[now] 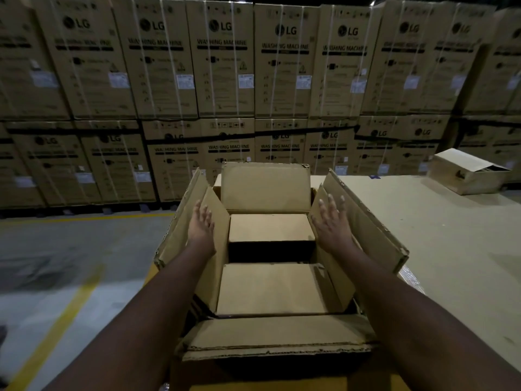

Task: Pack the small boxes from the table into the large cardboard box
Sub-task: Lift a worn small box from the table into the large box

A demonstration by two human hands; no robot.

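The large cardboard box [265, 187] stands open in front of me with all its flaps up. Two small brown boxes lie inside: a far one [270, 228] and a near one [270, 289], with a dark gap between them. My left hand [200, 225] is flat with straight fingers against the inner left flap. My right hand [332, 221] is flat with spread fingers against the inner right flap. Neither hand holds anything.
The table [439, 238] spreads to the right, with an open, tilted cardboard box [465, 172] at its far corner. Stacked washing-machine cartons [222, 66] form a wall behind. To the left lies concrete floor with yellow lines [56, 323].
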